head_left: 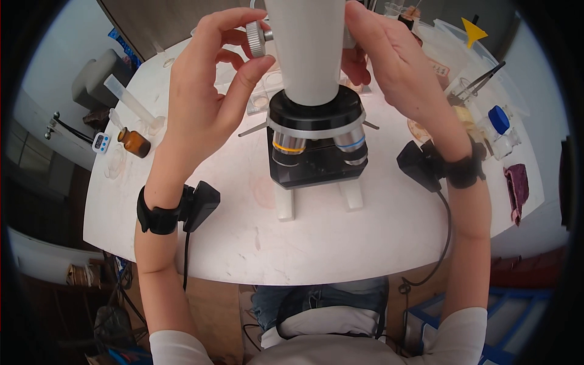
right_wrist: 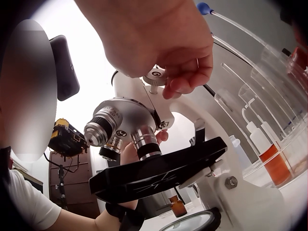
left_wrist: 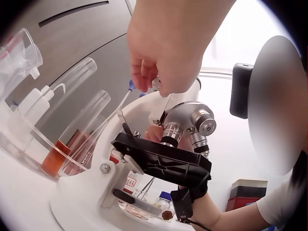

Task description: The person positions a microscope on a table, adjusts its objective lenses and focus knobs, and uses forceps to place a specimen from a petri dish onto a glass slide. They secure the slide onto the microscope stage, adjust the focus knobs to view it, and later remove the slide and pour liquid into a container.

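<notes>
A white microscope (head_left: 307, 55) stands upright on the table, its black stage (head_left: 316, 167) and silver objective lenses (head_left: 289, 146) facing me. On the left of its tube, my left hand (head_left: 204, 91) pinches a ridged focus knob (head_left: 255, 39) between thumb and fingers. My right hand (head_left: 401, 67) is at the opposite side of the tube. In the right wrist view, that hand's curled fingers hold the matching focus knob (right_wrist: 155, 76), partly covered by the hand. Beneath the stage a round mirror (right_wrist: 192, 222) shows.
To the left stand a brown bottle (head_left: 134, 143), a clear cylinder (head_left: 131, 100) and a small timer (head_left: 101, 142). At the right are a blue-capped jar (head_left: 499, 120), a beaker (head_left: 463, 90) with tweezers, a folded purple cloth (head_left: 517, 188) and a yellow funnel (head_left: 473, 31).
</notes>
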Available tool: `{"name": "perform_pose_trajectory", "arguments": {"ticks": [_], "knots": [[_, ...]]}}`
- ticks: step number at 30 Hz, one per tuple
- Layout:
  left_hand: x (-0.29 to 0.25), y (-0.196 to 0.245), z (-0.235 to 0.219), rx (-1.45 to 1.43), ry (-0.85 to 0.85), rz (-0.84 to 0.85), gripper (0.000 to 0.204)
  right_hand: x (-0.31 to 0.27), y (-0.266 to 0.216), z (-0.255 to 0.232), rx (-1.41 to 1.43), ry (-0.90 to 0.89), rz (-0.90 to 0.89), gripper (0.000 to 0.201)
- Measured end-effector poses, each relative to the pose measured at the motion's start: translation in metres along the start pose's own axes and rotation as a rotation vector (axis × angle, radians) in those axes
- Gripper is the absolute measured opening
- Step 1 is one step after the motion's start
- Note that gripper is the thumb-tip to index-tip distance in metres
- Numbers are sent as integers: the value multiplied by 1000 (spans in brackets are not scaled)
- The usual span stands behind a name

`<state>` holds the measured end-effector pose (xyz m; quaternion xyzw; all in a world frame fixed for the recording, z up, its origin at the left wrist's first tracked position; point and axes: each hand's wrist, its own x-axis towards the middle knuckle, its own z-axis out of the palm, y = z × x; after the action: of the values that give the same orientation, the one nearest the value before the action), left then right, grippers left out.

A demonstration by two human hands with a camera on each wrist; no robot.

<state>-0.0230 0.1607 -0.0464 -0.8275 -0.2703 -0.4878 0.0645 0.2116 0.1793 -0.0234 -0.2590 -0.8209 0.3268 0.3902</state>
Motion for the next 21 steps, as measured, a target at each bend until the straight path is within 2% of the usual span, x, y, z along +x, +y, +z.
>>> {"name": "perform_pose_trajectory", "arguments": {"ticks": [4, 6, 7, 9, 11, 13, 15, 17, 18, 20, 21], "knots": [[3, 0, -1, 31, -42, -24, 33, -3, -4, 11, 148, 115, 94, 48], [2, 2, -4, -41, -71, -92, 32, -1, -4, 8, 93, 93, -102, 39], [3, 3, -5, -110, -98, -156, 31, -3, -8, 8, 93, 94, -99, 39], [6, 8, -1, -175, -75, -189, 32, -6, -20, 12, -181, 247, -218, 25], [7, 12, 0, -242, -53, -226, 34, -4, -7, 8, -226, 242, -269, 22], [6, 14, -4, -256, -87, -332, 37, -3, 0, 2, -269, 236, -324, 24], [9, 17, -4, -252, -96, -351, 38, -1, 0, -3, -456, 189, -540, 26], [13, 26, -4, -378, -138, -494, 38, 3, 8, -3, -418, 184, -558, 26], [12, 25, -3, -380, -140, -495, 38, 3, 10, -1, -379, 180, -573, 25], [11, 18, -1, -467, 17, -676, 39, 2, 11, 1, -328, 175, -517, 24], [10, 12, -4, -467, 16, -675, 39, 2, 11, 2, -278, 171, -466, 23]]}}
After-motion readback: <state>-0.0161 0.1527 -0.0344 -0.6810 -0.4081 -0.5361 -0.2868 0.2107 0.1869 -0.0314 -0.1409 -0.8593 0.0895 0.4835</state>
